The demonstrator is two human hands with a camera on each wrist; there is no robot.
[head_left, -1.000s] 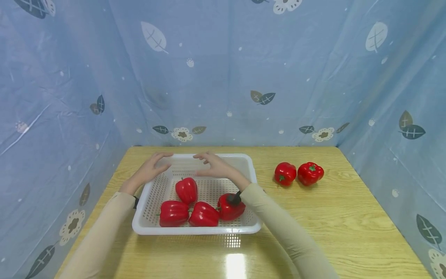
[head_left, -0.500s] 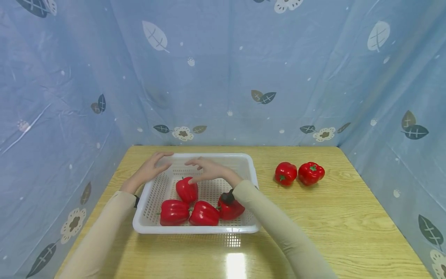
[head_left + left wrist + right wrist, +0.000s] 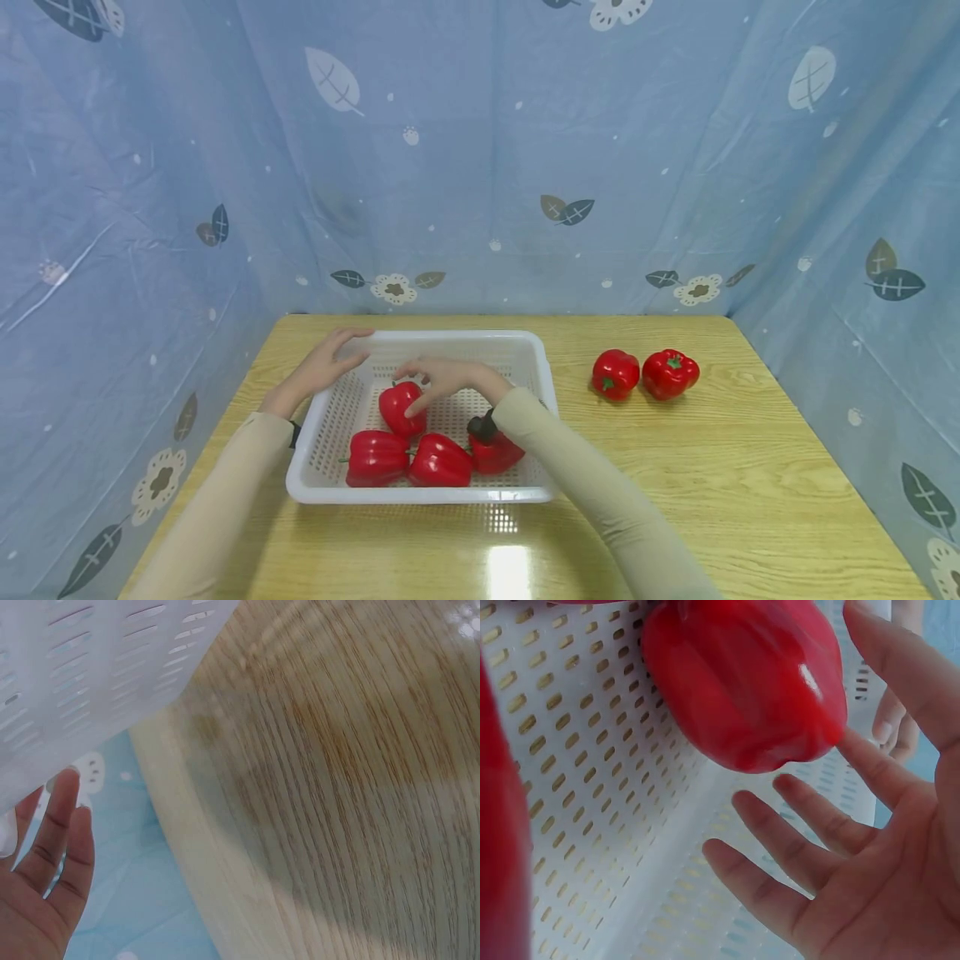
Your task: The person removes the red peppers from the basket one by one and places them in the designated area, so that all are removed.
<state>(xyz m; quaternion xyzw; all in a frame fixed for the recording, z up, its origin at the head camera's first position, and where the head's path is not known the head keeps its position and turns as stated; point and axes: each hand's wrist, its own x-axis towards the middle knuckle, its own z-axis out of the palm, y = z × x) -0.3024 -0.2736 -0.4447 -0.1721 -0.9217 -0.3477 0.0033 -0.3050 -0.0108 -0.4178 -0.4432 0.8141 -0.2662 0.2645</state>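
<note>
My right hand (image 3: 446, 379) is spread over a red bell pepper (image 3: 401, 410) in the white plastic basket (image 3: 420, 495). In the right wrist view the fingers are apart, the thumb on one side of that pepper (image 3: 742, 682) and the fingertips close by its lower end. My left hand (image 3: 324, 365) hovers at the back left corner of the basket, thumb and fingers apart, holding nothing. The left wrist view shows its fingers (image 3: 64, 817) beside the basket wall (image 3: 97, 667). More red peppers lie along the front: one at left (image 3: 377, 458), one in the middle (image 3: 441, 461), one at right (image 3: 495, 452), partly hidden by my right wrist.
Two more red bell peppers lie on the wooden table (image 3: 720, 483) right of the basket, one nearer it (image 3: 616, 374) and one beyond (image 3: 670, 373). A blue patterned curtain (image 3: 480, 167) encloses the back and sides.
My right hand has moved left and down from above the back of the basket to the pepper there, its thumb now overlapping it. The left hand and the peppers have stayed in place.
</note>
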